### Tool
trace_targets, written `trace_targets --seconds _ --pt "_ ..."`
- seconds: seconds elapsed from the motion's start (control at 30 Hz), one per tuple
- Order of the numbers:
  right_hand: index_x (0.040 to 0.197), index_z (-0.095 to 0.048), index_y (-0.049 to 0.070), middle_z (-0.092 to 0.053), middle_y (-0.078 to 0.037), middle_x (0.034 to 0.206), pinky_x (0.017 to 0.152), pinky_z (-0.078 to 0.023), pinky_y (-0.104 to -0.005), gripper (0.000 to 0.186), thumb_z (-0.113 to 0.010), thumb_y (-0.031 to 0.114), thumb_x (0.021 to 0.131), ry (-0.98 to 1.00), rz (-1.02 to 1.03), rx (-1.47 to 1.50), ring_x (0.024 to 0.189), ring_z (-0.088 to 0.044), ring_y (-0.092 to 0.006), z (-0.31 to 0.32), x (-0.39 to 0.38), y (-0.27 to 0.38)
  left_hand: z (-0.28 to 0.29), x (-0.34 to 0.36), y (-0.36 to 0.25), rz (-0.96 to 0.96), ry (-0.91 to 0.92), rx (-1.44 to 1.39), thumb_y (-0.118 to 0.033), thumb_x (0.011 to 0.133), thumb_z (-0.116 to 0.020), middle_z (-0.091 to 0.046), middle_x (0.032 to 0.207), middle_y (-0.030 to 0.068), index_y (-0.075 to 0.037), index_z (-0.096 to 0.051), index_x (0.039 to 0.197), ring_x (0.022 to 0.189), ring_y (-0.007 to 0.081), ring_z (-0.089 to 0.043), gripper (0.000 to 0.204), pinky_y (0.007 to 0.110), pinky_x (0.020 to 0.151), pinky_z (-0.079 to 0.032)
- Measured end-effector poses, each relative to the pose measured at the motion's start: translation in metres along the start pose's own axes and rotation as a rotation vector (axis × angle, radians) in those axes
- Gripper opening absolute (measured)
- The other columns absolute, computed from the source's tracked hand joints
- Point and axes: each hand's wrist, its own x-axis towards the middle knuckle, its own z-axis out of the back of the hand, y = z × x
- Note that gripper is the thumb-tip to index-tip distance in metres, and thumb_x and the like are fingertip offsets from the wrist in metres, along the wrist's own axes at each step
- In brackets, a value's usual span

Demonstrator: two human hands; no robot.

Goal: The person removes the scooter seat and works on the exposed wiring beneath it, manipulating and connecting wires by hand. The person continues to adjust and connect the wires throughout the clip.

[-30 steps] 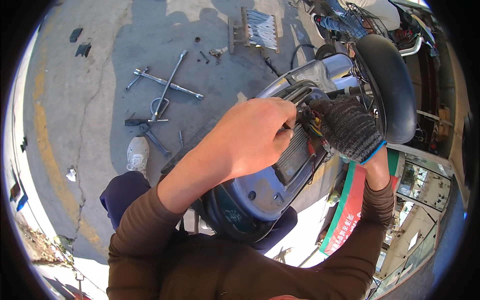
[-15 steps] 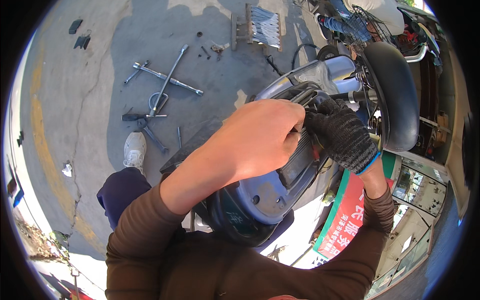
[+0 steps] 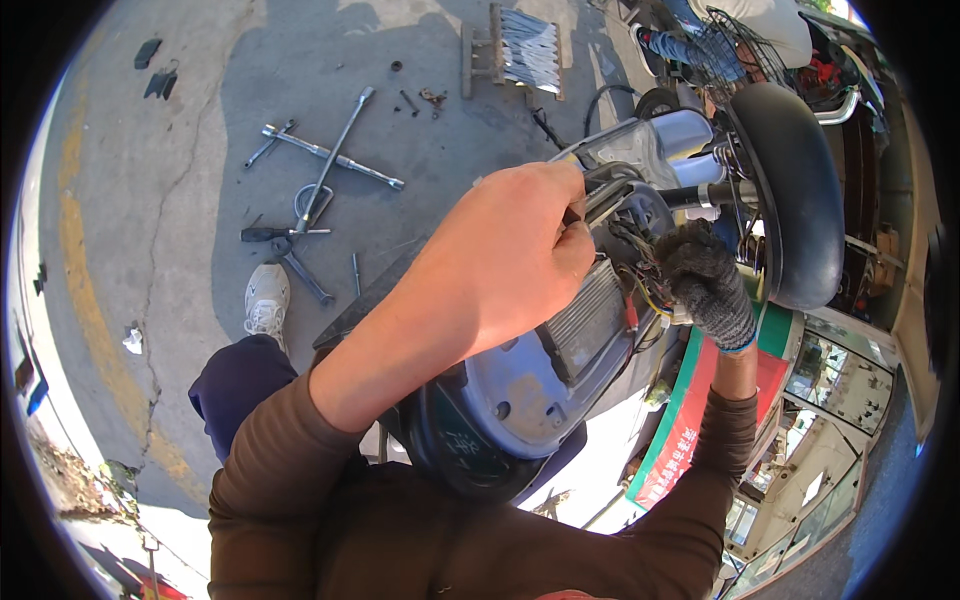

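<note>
A scooter with pale blue-purple bodywork point(image 3: 515, 395) lies open in front of me, its wire bundle point(image 3: 632, 240) exposed. My left hand point(image 3: 515, 250) is bare and closed in a pinch beside the dark cables point(image 3: 606, 196). Its fingertips are turned away, so whatever they hold is hidden. My right hand point(image 3: 708, 285), in a dark grey knitted glove, curls round wires on the right side of the bundle. Below the bundle are a ribbed metal box point(image 3: 585, 325) and a red connector point(image 3: 631, 317).
On the ground at left lie a cross-shaped wheel wrench point(image 3: 335, 155), a screwdriver point(image 3: 262, 235) and a hammer-like tool point(image 3: 305, 275). A slatted metal piece point(image 3: 530, 50) is farther off. The black wheel or seat-shaped part point(image 3: 790, 195) rises at right. Another person point(image 3: 690, 40) is at far right.
My right hand has moved right and slightly down, away from my left hand, uncovering the wire bundle. My left hand has shifted slightly left and stays closed.
</note>
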Motion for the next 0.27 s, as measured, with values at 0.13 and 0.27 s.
trace_targets --seconds 0.13,0.27 --pt "0.077 -0.063 0.000 -0.063 -0.015 0.100 0.088 -0.048 -0.0384 0.010 -0.062 0.006 0.068 -0.042 -0.036 0.145 0.097 -0.061 -0.0288 -0.005 -0.004 0.003 0.002 0.001 -0.003 0.034 0.040 -0.018 -0.007 0.085 -0.057 -0.061 0.075 0.0142 0.004 -0.057 0.091 0.063 0.0192 -0.057 0.013 0.032 0.060 -0.046" --pt "0.078 -0.064 0.001 -0.063 -0.015 0.100 0.090 -0.047 -0.0388 0.015 -0.064 0.011 0.068 -0.048 -0.097 0.080 0.098 -0.060 -0.0288 -0.008 -0.005 0.009 0.001 0.002 -0.003 0.032 0.063 -0.006 -0.007 0.086 -0.057 -0.061 0.074 0.0141 0.004 -0.058 0.091 0.063 0.0187 -0.057 0.013 0.031 0.060 -0.046"
